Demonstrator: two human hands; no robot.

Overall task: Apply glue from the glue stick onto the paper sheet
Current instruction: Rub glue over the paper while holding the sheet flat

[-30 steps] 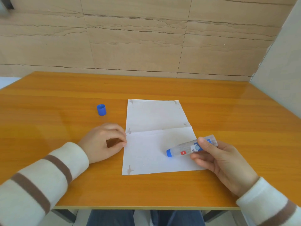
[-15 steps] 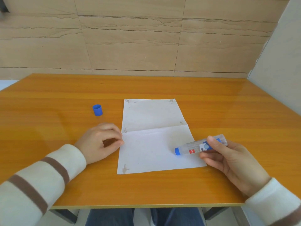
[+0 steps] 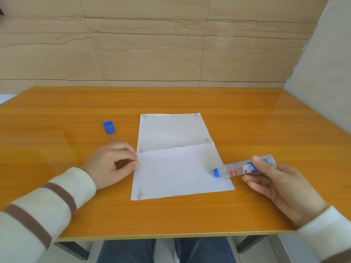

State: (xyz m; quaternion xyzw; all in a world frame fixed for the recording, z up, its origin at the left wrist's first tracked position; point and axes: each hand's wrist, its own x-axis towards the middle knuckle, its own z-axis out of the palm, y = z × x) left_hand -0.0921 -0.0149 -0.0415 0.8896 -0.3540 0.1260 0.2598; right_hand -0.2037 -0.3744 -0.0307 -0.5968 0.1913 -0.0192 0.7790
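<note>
A white paper sheet (image 3: 178, 158) with a crease across its middle and small glue marks at its edges lies flat on the orange table (image 3: 57, 133). My right hand (image 3: 281, 185) holds a clear glue stick (image 3: 241, 168) with a blue tip; the tip points left and sits at the sheet's lower right edge. My left hand (image 3: 112, 164) rests curled on the table, its fingertips pressing the sheet's left edge. The blue cap (image 3: 109, 127) stands alone, far left of the paper.
A tiled wall runs behind the table. The table's front edge is close to me, with my legs below it. A pale wall panel stands at the right.
My right hand has carried the glue stick to the right, from the sheet's lower middle to its right edge. The left hand has stayed on the left edge.
</note>
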